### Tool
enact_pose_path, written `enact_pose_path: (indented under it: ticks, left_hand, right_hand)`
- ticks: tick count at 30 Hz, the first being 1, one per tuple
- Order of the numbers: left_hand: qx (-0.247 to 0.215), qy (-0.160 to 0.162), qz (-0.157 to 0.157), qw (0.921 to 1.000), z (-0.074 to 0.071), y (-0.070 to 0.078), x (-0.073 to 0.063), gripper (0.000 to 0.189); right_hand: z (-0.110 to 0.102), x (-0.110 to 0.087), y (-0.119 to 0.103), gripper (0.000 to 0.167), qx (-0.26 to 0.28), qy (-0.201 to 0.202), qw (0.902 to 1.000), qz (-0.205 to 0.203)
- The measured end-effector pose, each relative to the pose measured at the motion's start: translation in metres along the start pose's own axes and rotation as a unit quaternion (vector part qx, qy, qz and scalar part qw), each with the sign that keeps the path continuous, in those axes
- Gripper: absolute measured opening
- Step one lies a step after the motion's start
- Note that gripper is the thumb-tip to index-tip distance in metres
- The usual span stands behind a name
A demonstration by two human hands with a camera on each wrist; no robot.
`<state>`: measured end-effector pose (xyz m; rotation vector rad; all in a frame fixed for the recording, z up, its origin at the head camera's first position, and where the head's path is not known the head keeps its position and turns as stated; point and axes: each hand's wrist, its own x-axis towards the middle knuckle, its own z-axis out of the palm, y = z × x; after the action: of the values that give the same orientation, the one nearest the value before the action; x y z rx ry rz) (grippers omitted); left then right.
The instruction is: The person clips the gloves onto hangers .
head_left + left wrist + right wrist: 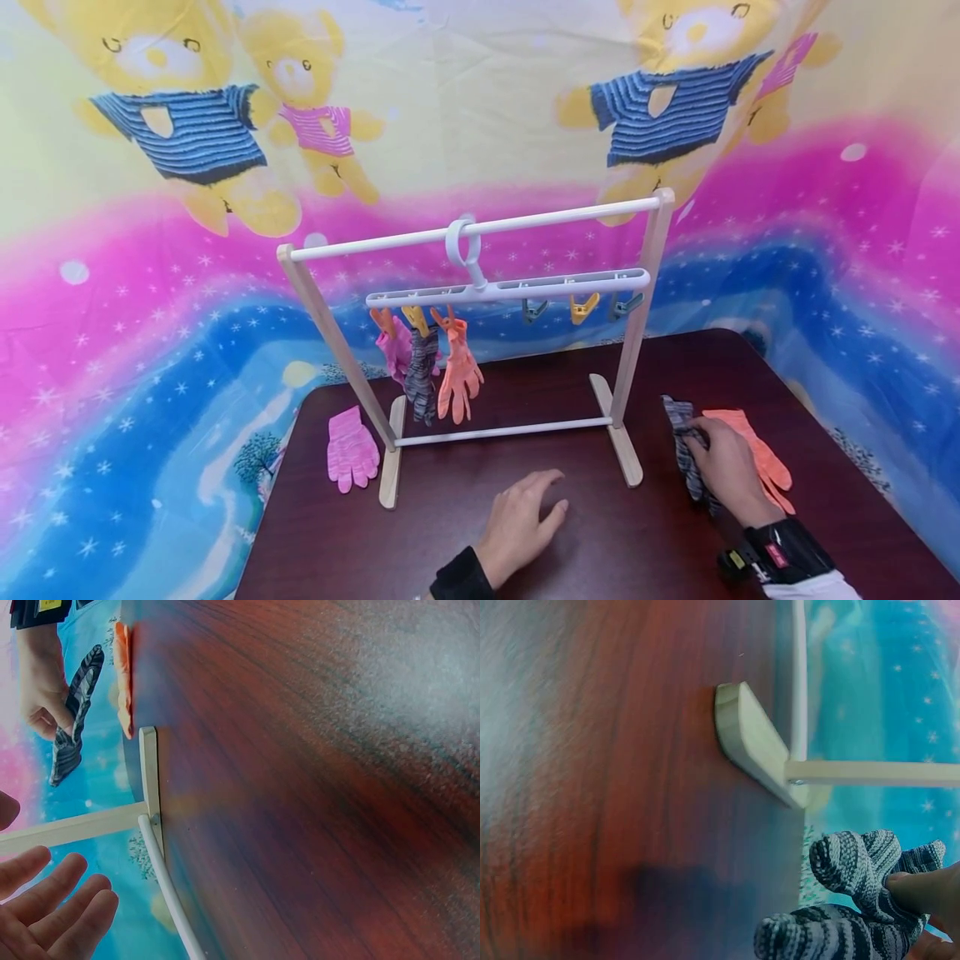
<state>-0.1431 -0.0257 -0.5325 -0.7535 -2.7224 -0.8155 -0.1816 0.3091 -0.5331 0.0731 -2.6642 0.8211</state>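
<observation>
Black wrist straps point(798, 554) sit low in the head view, with a white sleeve point(813, 588) below the one on the right arm. Ahead of its strap, the left hand point(521, 525) is relaxed and holds nothing, fingers spread a little and slightly bent, thumb apart, over the dark red-brown wood-grain table point(337, 550).

Well off to its right, the right hand point(726, 468) pinches a grey-and-black striped knitted glove point(678, 412) between thumb and fingers; in the left wrist view this glove is clear of the table, its ends hanging on both sides of the grip. Just to the right of that hand, partly behind it, an orange knitted glove point(765, 454) lies flat on the table.

Beyond the left hand stands a pale wooden rack point(630, 367) with white rods, from whose top rod hangs a white plastic hanger point(562, 289). Farther off and to the left of the left hand, its clips grip a hanging pink glove point(397, 346), a hanging striped glove point(422, 379) and a hanging orange glove point(459, 375). Three more clips point(583, 310), one yellow between two grey-green, hang beyond and left of the right hand. Well to the left of the left hand, outside the rack's foot, a pink knitted glove point(352, 450) lies on the table.
</observation>
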Motion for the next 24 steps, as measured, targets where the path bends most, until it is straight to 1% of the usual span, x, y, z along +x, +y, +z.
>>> enact_pose_path:
  ticks: [8, 11, 16, 19, 24]
  left_hand:
    - [0.007, 0.036, 0.018, 0.9992, -0.004, -0.001, 0.003, 0.034]
    - [0.003, 0.038, 0.014, 0.9992, -0.007, -0.001, 0.004, 0.033]
    - [-0.008, 0.032, -0.001, 0.9995, -0.013, -0.002, 0.007, 0.033]
    - [-0.007, 0.034, -0.006, 0.9994, -0.016, -0.002, 0.009, 0.034]
    - [-0.007, 0.042, -0.012, 0.999, -0.022, -0.001, 0.014, 0.034]
  right_hand:
    - [-0.007, 0.001, -0.018, 0.027, 0.002, 0.025, 0.9996, -0.013]
    - [-0.009, 0.001, -0.024, 0.028, 0.002, 0.031, 0.9994, -0.017]
    - [-0.013, 0.003, -0.035, 0.027, 0.0, 0.032, 0.9994, -0.013]
    - [-0.015, 0.002, -0.041, 0.027, 0.0, 0.035, 0.9993, -0.015]
    - [-0.017, 0.001, -0.051, 0.027, 0.003, 0.048, 0.9984, -0.029]
